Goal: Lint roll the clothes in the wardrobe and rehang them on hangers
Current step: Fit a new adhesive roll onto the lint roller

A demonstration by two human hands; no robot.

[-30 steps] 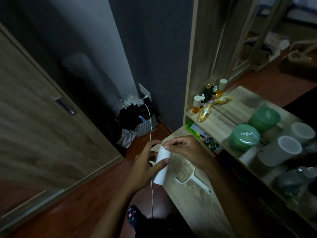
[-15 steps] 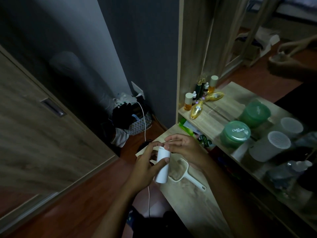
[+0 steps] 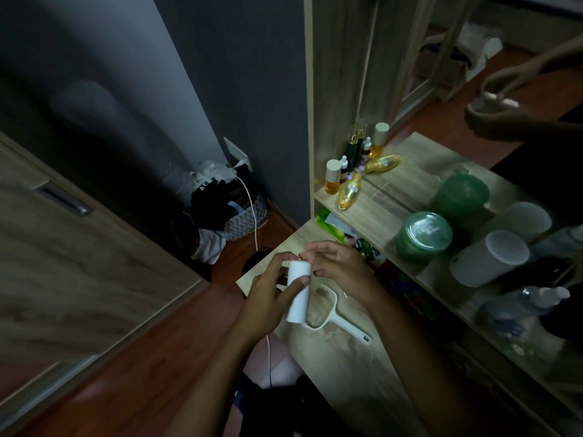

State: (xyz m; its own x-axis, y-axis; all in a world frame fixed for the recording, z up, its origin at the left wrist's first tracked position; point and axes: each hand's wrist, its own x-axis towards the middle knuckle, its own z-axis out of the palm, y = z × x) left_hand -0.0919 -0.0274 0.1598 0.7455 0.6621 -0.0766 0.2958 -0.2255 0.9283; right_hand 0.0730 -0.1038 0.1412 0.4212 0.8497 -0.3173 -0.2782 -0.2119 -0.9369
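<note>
Fingers of the right hand [image 3: 339, 268] have lifted off the top of the white lint roll [image 3: 298, 291] since 0.5 s ago and now hang loosely spread just beside its upper end. Its left hand [image 3: 268, 294] grips the roll upright, thumb pressed across the front, over the near-left corner of the bench [image 3: 347, 370]. Just beside the roll's lower end, the white roller handle [image 3: 337, 323] lies flat on the bench.
</note>
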